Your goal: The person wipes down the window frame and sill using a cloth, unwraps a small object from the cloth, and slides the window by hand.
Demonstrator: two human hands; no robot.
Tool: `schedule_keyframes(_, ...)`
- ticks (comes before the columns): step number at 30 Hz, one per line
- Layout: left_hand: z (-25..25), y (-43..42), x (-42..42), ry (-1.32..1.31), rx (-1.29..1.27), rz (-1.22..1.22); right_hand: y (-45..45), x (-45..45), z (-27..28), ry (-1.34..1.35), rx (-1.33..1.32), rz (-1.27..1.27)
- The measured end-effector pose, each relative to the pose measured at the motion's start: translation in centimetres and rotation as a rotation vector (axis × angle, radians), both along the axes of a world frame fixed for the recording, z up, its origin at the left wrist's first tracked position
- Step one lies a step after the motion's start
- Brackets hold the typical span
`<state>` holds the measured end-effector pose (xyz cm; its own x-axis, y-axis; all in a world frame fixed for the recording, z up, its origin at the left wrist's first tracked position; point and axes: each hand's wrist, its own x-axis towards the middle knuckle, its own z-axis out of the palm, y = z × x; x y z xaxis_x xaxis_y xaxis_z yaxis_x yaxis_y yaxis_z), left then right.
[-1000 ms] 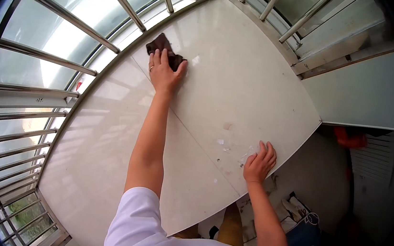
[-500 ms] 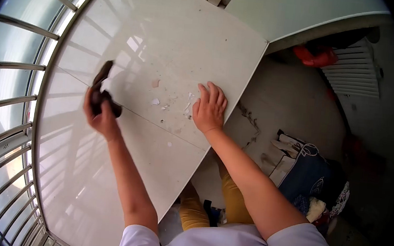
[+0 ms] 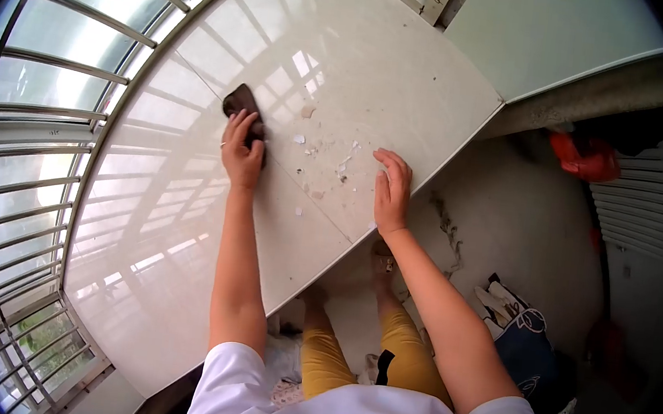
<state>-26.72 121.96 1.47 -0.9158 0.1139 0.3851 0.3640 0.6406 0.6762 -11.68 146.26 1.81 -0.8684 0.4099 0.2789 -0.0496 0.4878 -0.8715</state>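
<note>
Markings: the window rail point(image 3: 28, 131) at the left carries small dark characters, too small to read. The dark blue bag point(image 3: 533, 351) on the floor at the right bears white curling line work; whether it forms letters cannot be told.

Left hand point(image 3: 242, 153): the forearm extends nearly straight forward from the white short sleeve, palm down. The fingers lie together over the dark brown cloth point(image 3: 241, 101), and the thumb is spread to the right, against the cloth's near part. The grip is closed on the cloth between fingers and thumb. A ring point(image 3: 224, 145) shows on one finger.

Right hand point(image 3: 393, 189): the forearm angles forward and to the left, and the hand is at the front edge of the pale tabletop point(image 3: 418, 79). The fingers are extended, close together and slightly bent, pointing away from the body, with the thumb lying alongside them. The hand is unclenched, with its grasp free. How firmly it bears on the edge cannot be told.

Location of cloth: on the tabletop, left of centre, lying across the thin seam point(image 3: 322, 216). Its far end projects beyond the fingertips.

Surface condition: white flakes point(image 3: 299, 139) and dark crumbs are scattered between the two hands. A pinkish chip point(image 3: 307, 111) lies just right of the cloth.

Surroundings: metal bars point(image 3: 64, 63) line the window side. Below the tabletop at the right, a red object point(image 3: 583, 157) sits beside a white slatted panel point(image 3: 637, 200).
</note>
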Motion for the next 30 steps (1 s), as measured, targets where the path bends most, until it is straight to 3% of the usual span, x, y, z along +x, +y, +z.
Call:
schedule_keyframes(2, 0.7, 6.1, 1.9, -0.028, 0.008, -0.062, 0.2, 4.6, 1.2, -0.098, -0.339, -0.051)
schedule_keyframes(6, 0.8, 15.8, 5.0, -0.063, -0.003, -0.178, 1.9, 15.6, 3.4, -0.234, -0.337, -0.057)
schedule_keyframes(8, 0.7, 18.5, 5.6, -0.111, 0.123, -0.241, 2.7, 20.7, 2.4, -0.379, -0.428, -0.091)
schedule_keyframes(9, 0.8, 19.2, 6.0, -0.173, 0.343, -0.221, 3.3, 22.9, 2.2, -0.463, -0.451, -0.100)
schedule_keyframes(10, 1.5, 18.8, 6.4, -0.172, 0.343, -0.214, 4.4, 25.1, 1.5, -0.553, -0.331, -0.008)
schedule_keyframes(12, 4.2, 16.5, 8.6, -0.114, 0.671, -0.015, 6.9, 29.9, 0.0, -0.705, -0.099, 0.145)
schedule_keyframes(14, 6.7, 11.3, 12.2, -0.047, 0.724, 0.098, 9.3, 34.7, -1.6, -0.833, 0.046, 0.216)
schedule_keyframes(16, 7.6, 4.2, 16.9, 0.011, 0.621, 0.298, 11.6, 40.3, -3.5, -1.013, 0.065, 0.196)
schedule_keyframes(18, 5.3, -4.1, 22.8, -0.099, 0.625, 0.551, 13.3, 45.3, -5.8, -1.130, 0.052, 0.211)
schedule_keyframes(20, 3.5, -9.6, 28.3, -0.193, 0.469, 0.701, 14.9, 48.6, -7.2, -1.383, 0.073, 0.108)
schedule_keyframes(22, -0.1, -10.9, 32.4, -0.128, -0.068, 0.787, 15.3, 48.6, -6.8, -1.444, 0.125, 0.194)
schedule_keyframes(24, -1.0, -7.6, 31.1, -0.094, -0.172, 0.885, 14.9, 48.0, -6.9, -1.500, 0.171, 0.266)
schedule_keyframes(25, -1.3, -5.5, 29.7, -0.108, -0.205, 0.905, 14.4, 46.5, -6.1, -1.442, 0.075, 0.290)
schedule_keyframes(30, -0.5, 11.3, 22.0, -0.069, -0.143, 0.685, 10.8, 42.9, -6.4, -1.252, -0.156, 0.256)
